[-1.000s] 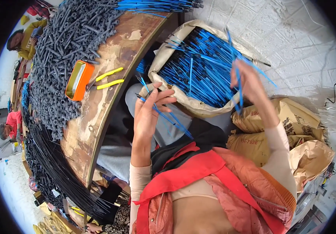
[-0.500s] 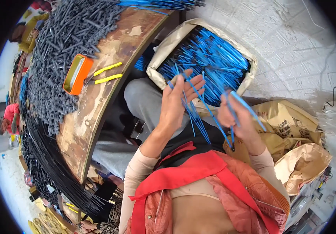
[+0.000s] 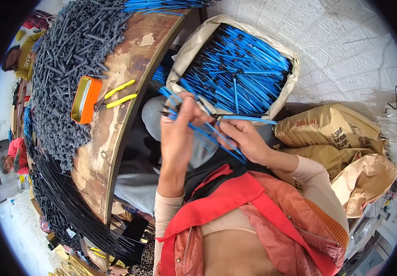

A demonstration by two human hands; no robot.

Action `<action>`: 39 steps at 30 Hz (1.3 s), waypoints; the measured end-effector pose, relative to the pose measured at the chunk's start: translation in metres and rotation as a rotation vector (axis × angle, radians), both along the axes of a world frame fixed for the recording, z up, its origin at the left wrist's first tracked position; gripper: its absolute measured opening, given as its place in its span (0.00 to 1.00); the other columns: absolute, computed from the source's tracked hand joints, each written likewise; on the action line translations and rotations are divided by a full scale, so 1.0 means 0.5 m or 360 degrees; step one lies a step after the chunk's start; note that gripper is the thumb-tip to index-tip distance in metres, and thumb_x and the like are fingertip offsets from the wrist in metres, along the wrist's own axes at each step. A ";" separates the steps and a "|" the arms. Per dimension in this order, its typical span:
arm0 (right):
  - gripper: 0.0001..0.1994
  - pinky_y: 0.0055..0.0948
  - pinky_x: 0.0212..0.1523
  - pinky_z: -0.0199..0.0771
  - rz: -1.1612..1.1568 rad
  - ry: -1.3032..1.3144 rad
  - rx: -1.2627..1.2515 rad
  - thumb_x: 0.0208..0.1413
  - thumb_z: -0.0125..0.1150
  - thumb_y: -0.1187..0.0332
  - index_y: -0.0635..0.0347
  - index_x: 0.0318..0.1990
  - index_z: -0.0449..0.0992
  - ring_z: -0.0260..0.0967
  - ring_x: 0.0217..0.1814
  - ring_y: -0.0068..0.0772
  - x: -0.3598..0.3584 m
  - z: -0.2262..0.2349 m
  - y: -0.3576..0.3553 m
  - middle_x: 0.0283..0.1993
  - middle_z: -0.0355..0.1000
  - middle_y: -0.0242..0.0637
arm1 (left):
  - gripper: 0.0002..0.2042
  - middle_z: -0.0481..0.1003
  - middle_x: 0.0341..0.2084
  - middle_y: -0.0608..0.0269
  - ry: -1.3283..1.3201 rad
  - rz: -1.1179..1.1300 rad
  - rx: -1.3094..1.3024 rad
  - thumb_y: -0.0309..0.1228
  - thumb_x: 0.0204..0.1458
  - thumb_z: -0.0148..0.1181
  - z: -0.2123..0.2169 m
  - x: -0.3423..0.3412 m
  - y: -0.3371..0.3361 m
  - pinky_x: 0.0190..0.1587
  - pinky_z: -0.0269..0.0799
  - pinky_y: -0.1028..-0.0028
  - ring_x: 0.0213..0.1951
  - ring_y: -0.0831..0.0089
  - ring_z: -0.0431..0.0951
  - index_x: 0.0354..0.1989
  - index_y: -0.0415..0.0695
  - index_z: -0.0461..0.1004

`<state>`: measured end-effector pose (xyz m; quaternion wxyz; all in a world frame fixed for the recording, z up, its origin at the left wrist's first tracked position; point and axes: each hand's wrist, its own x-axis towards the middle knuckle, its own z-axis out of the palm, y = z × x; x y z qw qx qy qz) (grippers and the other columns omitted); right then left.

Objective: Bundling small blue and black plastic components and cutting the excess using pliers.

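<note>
My left hand is closed around several thin blue tubes, which poke out on both sides of the palm. Some of these have black ends. Close to its fingertips, my right hand pinches a blue tube with a black end, which points to the right. More blue lengths slant down between the two hands. Exactly which pieces each finger touches is partly hidden. Both hands are over my lap, just below a cloth-lined container holding a heap of black-ended blue tubes.
A curved wooden table on my left bears grey plastic parts, an orange box and yellow-handled pliers. Black strands lie at its near end. Brown paper sacks sit on my right. Other people are at the far left.
My right hand has moved left to meet the left hand. My left fingers, spread before, have curled around the tubes. Loose tubes above the container's near edge now lie in it.
</note>
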<state>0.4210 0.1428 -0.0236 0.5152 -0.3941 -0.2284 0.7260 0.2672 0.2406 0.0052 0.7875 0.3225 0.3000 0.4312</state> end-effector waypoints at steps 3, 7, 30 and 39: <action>0.11 0.31 0.55 0.66 0.0066 -0.1546 0.0876 0.64 0.51 0.67 0.65 0.42 0.77 0.67 0.52 0.34 0.054 -0.017 0.033 0.44 0.73 0.38 | 0.14 0.64 0.19 0.72 0.0110 0.0104 0.0089 0.41 0.64 0.49 0.039 -0.067 0.033 0.24 0.62 0.80 0.21 0.82 0.65 0.49 0.44 0.67; 0.15 0.37 0.51 0.68 -0.0404 -0.2958 0.1224 0.48 0.61 0.77 0.60 0.46 0.74 0.66 0.50 0.44 0.232 -0.085 0.120 0.46 0.70 0.41 | 0.11 0.75 0.28 0.54 -0.0140 0.0081 -0.0068 0.37 0.62 0.52 0.091 -0.155 0.020 0.16 0.62 0.85 0.20 0.76 0.74 0.46 0.44 0.66; 0.13 0.39 0.39 0.71 -0.0120 -0.3026 0.1308 0.51 0.64 0.76 0.61 0.45 0.74 0.71 0.38 0.46 0.232 0.003 0.146 0.38 0.71 0.42 | 0.15 0.72 0.51 0.41 0.0073 0.0455 -0.0094 0.26 0.61 0.51 -0.065 -0.045 0.090 0.49 0.75 0.63 0.51 0.56 0.76 0.56 0.38 0.64; 0.16 0.33 0.39 0.73 -0.0570 -0.2482 0.1961 0.45 0.67 0.79 0.64 0.45 0.75 0.72 0.39 0.44 0.123 0.039 0.174 0.40 0.74 0.45 | 0.18 0.69 0.55 0.42 -0.0022 0.0532 -0.0034 0.28 0.63 0.48 -0.079 -0.060 0.104 0.60 0.68 0.59 0.57 0.56 0.71 0.59 0.36 0.62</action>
